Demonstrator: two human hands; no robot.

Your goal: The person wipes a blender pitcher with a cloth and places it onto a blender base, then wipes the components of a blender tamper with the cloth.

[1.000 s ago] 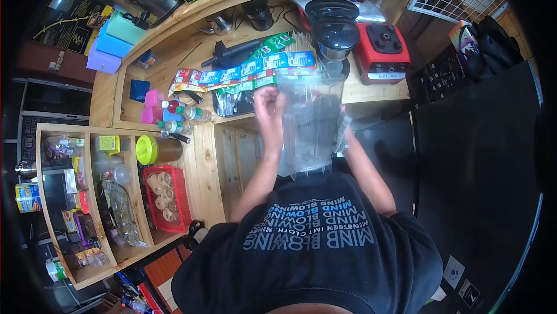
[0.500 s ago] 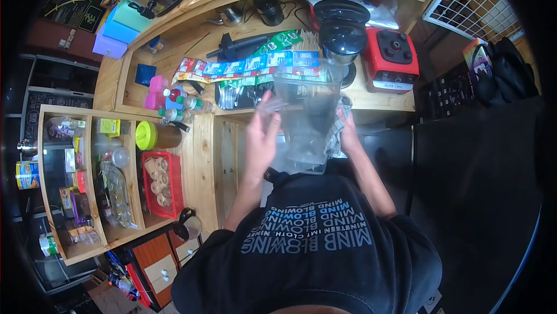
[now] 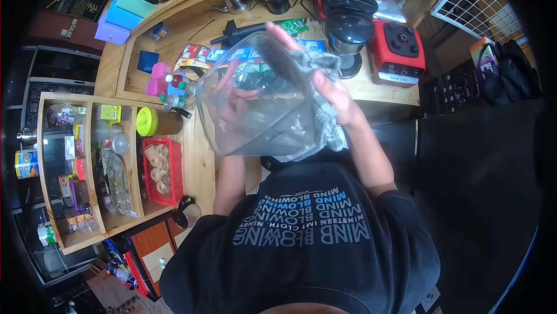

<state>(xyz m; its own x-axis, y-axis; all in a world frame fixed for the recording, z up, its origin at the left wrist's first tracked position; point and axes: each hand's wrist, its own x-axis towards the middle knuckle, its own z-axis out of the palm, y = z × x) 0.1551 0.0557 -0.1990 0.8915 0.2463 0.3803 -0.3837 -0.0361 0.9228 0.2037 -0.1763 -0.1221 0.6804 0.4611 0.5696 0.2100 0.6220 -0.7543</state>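
The clear container (image 3: 272, 134) tilts between the person's two hands (image 3: 337, 98).

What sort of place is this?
Likely a drinks-prep corner, home or small café, can't tell which: a red blender base, what looks like a coffee maker, and strips of sachets on a wooden counter.

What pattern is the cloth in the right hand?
Grey-and-white check; the cloth shows best in the head view.
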